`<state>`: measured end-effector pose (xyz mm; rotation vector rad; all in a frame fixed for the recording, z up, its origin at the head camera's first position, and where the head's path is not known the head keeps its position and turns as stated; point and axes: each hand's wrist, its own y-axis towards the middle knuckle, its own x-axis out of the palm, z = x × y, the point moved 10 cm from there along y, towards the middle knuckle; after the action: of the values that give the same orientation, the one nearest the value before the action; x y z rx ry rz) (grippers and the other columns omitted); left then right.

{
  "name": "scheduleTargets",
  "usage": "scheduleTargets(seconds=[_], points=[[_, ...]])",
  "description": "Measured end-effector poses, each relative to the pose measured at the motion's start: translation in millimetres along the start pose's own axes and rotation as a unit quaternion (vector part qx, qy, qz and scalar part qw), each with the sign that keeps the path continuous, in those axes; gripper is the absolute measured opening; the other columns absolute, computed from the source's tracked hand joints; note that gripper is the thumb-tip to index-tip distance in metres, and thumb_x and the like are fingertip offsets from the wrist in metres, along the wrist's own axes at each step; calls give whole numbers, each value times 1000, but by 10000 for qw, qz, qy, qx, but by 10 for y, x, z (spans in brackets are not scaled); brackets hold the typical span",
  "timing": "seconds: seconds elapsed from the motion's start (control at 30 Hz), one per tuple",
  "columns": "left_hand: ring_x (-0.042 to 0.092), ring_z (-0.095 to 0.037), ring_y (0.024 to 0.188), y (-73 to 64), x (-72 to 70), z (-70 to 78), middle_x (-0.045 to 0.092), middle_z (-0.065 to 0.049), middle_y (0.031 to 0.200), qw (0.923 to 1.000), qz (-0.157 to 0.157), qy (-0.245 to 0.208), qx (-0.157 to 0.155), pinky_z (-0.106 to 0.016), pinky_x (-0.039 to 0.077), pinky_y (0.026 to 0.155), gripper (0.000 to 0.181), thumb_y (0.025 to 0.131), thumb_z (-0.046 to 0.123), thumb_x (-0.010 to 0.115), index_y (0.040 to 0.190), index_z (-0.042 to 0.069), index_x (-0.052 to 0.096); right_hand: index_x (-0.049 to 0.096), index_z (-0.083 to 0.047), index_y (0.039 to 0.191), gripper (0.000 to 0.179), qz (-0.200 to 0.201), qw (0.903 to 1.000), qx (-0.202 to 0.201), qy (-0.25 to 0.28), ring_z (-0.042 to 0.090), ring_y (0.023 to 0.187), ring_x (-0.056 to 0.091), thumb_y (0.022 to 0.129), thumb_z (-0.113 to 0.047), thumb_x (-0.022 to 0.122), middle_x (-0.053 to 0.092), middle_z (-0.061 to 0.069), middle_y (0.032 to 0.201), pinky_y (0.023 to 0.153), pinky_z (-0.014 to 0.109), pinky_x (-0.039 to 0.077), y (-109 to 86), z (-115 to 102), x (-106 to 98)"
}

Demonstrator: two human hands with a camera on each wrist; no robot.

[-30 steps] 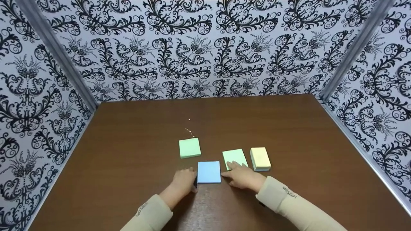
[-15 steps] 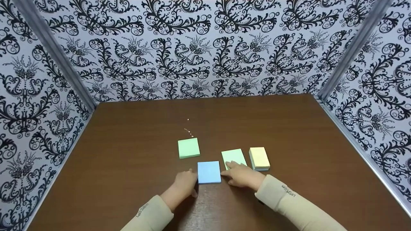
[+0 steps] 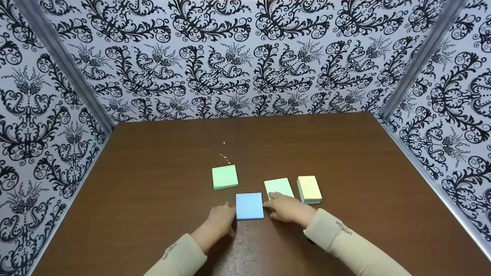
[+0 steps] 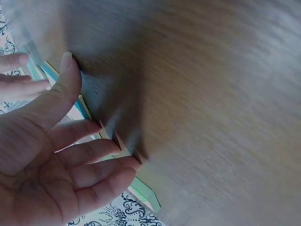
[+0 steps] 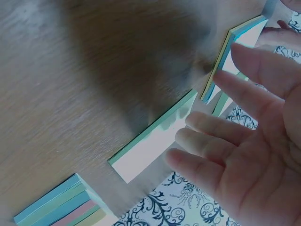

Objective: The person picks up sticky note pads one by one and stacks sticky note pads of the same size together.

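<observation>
A blue sticky note pad [image 3: 249,206] lies flat between the two hands in the head view. My left hand [image 3: 221,218] stands on its edge at the pad's left side, fingertips right at that side. In the left wrist view its fingers [image 4: 89,153] are loosely extended, thumb apart. My right hand [image 3: 287,209] has its index fingertip at the pad's right edge. Its other fingers overlap a light green sticky note pad [image 3: 279,186]. The right wrist view shows a yellow layer under the blue one [image 5: 235,47], and relaxed, spread fingers [image 5: 207,141].
Another green pad [image 3: 225,176] lies behind and left of the blue one. A thicker stack of sticky notes [image 3: 309,187], yellow on top with several coloured layers, stands on the right. Small white specks mark the brown table [image 3: 161,161]. Patterned walls [image 3: 215,76] enclose the back and sides.
The dark patch between my left hand and the blue pad has gone from sight. My right index fingertip sits slightly farther back along the pad's edge. The pads have hardly moved.
</observation>
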<state>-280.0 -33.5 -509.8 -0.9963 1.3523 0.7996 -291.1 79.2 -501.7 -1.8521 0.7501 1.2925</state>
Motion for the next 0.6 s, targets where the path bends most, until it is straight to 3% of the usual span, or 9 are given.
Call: scheduleTargets(seconds=[0.27, 0.5, 0.6], points=[[65, -27, 70, -23, -59, 24, 68, -15, 94, 9992, 388, 81, -18, -36, 52, 55, 55, 43, 33, 91, 85, 7, 68, 60, -7, 120, 33, -6, 9999, 147, -24, 35, 129, 36, 88, -15, 60, 40, 21, 138, 103, 45, 33, 4, 36, 23], [64, -23, 73, 9, -20, 42, 66, -12, 87, 9987, 20, 458, -215, -34, 53, 60, 53, 48, 34, 90, 84, 3, 68, 61, -8, 119, 32, 12, 10000, 53, -47, 35, 129, 36, 88, -14, 61, 42, 21, 137, 103, 46, 33, 17, 19, 23], [64, -22, 75, 9, -28, 64, 65, -9, 82, 9980, 25, 604, -188, -33, 53, 60, 50, 48, 35, 89, 82, 4, 68, 61, -8, 119, 32, 20, 10000, 20, -86, 35, 128, 37, 88, -14, 61, 42, 21, 136, 102, 45, 34, 20, 16, 14]])
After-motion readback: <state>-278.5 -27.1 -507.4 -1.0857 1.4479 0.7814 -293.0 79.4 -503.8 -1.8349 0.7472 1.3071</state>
